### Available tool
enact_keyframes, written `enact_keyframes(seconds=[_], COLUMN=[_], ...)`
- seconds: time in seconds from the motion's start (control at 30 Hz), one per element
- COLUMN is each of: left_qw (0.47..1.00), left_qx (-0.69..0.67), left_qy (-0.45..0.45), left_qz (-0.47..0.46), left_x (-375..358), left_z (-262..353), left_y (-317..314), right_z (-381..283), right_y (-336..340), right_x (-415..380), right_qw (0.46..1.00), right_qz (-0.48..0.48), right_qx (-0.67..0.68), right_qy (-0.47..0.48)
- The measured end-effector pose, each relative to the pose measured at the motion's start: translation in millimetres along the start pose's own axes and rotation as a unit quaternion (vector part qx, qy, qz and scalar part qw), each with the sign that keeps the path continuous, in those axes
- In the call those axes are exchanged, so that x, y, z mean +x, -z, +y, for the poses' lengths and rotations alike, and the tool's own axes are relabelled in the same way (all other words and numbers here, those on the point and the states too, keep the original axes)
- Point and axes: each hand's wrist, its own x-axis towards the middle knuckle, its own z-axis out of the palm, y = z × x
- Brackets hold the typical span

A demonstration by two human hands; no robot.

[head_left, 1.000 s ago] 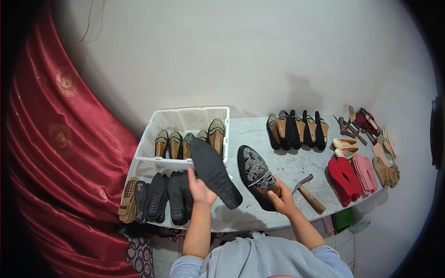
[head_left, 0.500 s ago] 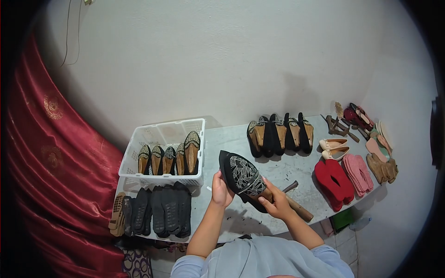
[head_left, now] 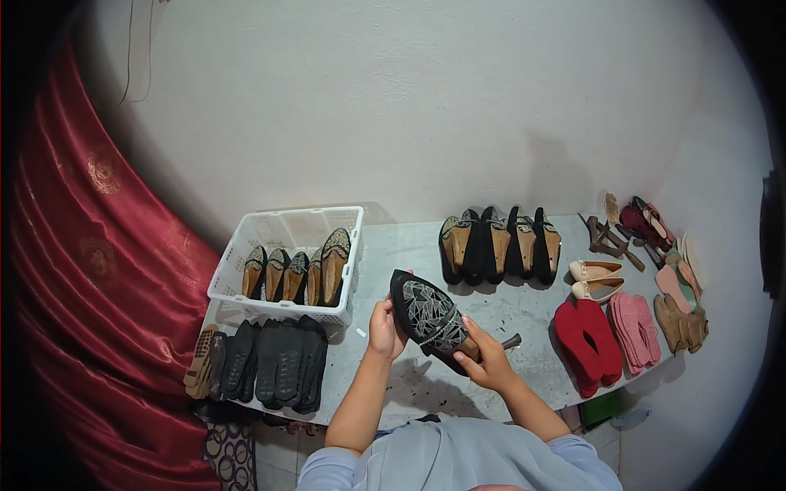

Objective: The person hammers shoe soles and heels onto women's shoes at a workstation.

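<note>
A black shoe upper with a silver geometric pattern [head_left: 427, 313] is held over the table between both hands, its toe pointing up and left. My left hand [head_left: 385, 331] grips its toe end, the thumb at the edge. Round the heel end, where brown wood shows, my right hand [head_left: 490, 360] is closed, thumb on the near side. A hammer head [head_left: 512, 340] sticks out just beyond my right hand; its handle is hidden.
White basket [head_left: 282, 309] with patterned shoes stands at left on the table [head_left: 393, 237]; black soles [head_left: 282, 364] lie before it. Black shoes on wooden lasts [head_left: 498, 245] stand at the back. Red pieces [head_left: 585, 344], pink pieces [head_left: 633, 331] and cream flats [head_left: 596, 279] are at right.
The view has shifted slightly. The held shoe is tilted a little differently, toe more upright, and the hammer's wooden handle no longer shows beside my right hand.
</note>
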Motion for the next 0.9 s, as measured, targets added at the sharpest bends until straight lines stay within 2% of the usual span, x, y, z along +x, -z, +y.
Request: enact_keyframes(seconds=[0.2,0.4,0.5,0.6,0.73,0.9], left_qw=[0.999,0.998,0.997,0.998,0.990,0.994], left_qx=[0.038,0.045,0.061,-0.035,0.113,0.043], left_qy=[-0.015,-0.020,-0.030,-0.042,-0.066,-0.079], left_qz=[-0.004,0.046,0.040,0.025,0.057,0.059], left_x=[11.2,10.4,12.6,9.6,10.4,8.9], left_z=[1.5,2.1,-2.4,-7.7,-11.4,-4.2], left_y=[11.5,10.9,13.5,-0.4,-4.0,-7.0], right_z=[10.2,16.3,17.5,17.4,8.9,26.3], right_y=[-5.4,-10.6,-13.0,-16.3,-18.0,-6.7], right_x=[5.6,7.7,6.0,6.6,9.3,11.0], right_qw=[1.000,1.000,1.000,1.000,1.000,1.000], right_qz=[-0.005,-0.007,-0.005,0.007,0.001,-0.009], right_qx=[0.021,0.021,0.029,0.011,0.010,0.007], right_qy=[-0.003,0.001,-0.011,-0.005,-0.029,0.009])
